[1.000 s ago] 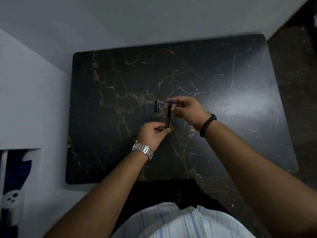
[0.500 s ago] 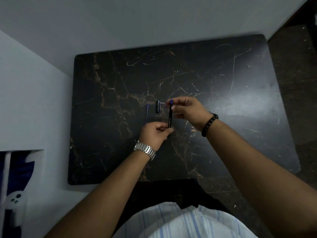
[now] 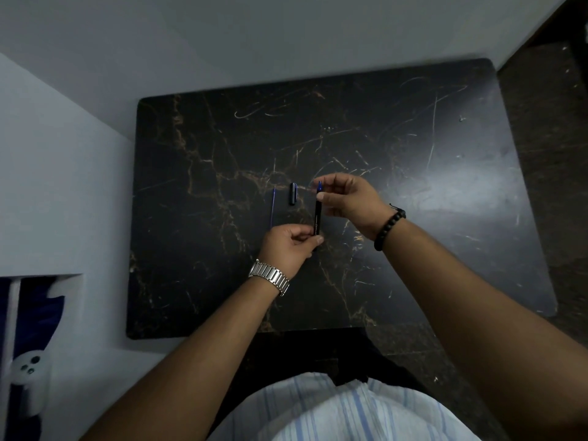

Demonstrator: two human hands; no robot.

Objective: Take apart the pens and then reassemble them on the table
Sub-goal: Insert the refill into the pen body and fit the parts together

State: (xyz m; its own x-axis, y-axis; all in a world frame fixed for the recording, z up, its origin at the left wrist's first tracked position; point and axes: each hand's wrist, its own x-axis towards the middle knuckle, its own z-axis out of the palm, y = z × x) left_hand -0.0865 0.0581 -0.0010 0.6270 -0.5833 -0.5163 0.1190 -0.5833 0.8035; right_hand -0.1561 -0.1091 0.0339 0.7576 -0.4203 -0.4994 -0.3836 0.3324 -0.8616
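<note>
Near the middle of the dark marble-patterned tabletop (image 3: 413, 138) w/ brown veins and pale scratches, both hands share one slim black pen barrel (image 3: 317, 219), held lengthwise — pointing from the near edge toward the far edge, above the surface. Left hand (image 3: 288, 246), w/ a silver metal link watch (image 3: 269, 276) on the wrist, pinches the barrel's near end between thumb and fingertips. Right hand (image 3: 348, 198), w/ a black beaded bracelet (image 3: 388, 224) on the wrist, is closed on the far end, thumb and forefinger pressed together around a small blue tip piece (image 3: 319, 186) at the top of the barrel; can't tell whether that piece is seated or loose. Two parts lie on the tabletop just left of the barrel, apart from it and from each other — a short black pen cap (image 3: 293, 193) w/ a bluish edge, and further left a thin blue ink refill (image 3: 272, 206), both roughly parallel to the barrel. Refill's near end sits close to the left hand's knuckles; contact unclear. At the near edge, a light blue-striped shirt (image 3: 343, 412) shows at the bottom.
</note>
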